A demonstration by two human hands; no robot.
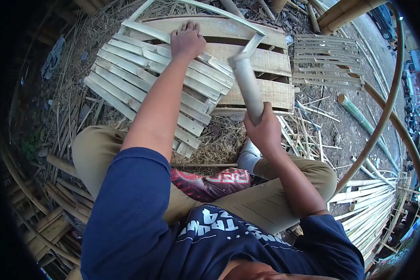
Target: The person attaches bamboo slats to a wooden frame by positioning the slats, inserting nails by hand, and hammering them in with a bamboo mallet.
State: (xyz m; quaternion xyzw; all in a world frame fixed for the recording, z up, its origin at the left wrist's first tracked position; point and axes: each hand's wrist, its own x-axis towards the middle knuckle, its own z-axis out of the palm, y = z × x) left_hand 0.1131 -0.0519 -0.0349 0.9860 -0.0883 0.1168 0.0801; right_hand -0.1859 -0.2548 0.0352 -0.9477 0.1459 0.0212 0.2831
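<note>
My left hand bears down on the upper part of a slatted bamboo panel, its fingers bent over a slat. The panel's pale split strips lie side by side, at a slant across a wooden plank platform. In my right hand is the lower end of a thick, pale bamboo stick, slightly blurred. Its upper end is over the panel's right corner, near a thin angled frame strip; whether they touch I cannot tell.
Another slatted panel lies on the ground to the right. Beyond it are a green bamboo pole and curved poles. Many split strips are piled at lower right. Straw and shavings litter the ground before my crossed legs.
</note>
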